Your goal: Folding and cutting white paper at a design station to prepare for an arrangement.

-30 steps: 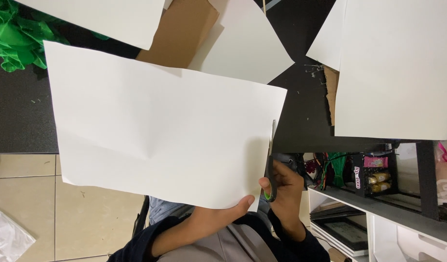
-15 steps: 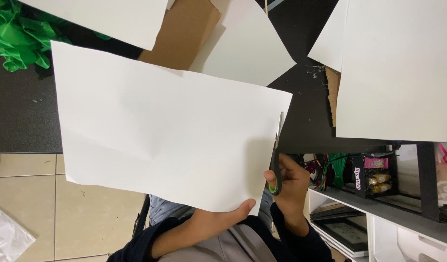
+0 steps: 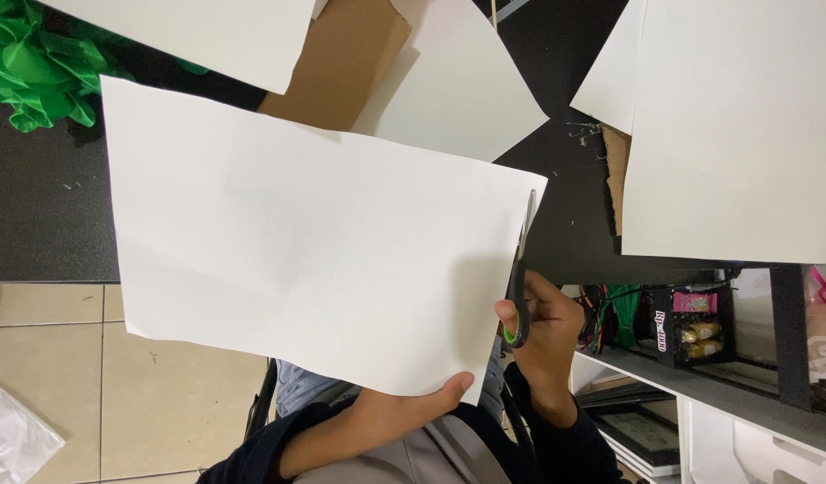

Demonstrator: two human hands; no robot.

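1. My left hand [image 3: 404,408] pinched the white sheet [image 3: 314,251] by its lower edge, above the black table [image 3: 36,206].
2. My right hand [image 3: 543,327] gripped the scissors [image 3: 518,269], blades up the sheet's right edge; no finished cut showed.

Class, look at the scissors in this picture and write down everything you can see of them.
The scissors have dark, slim blades and a dark handle with a green inner ring. They stand nearly upright along the right edge of the large white sheet, tips pointing away from the person, over the black table. The blades look close together; how far they are open cannot be told. The right hand grips the handle, its fingers through the ring. The left hand holds the sheet's lower edge, not the scissors.
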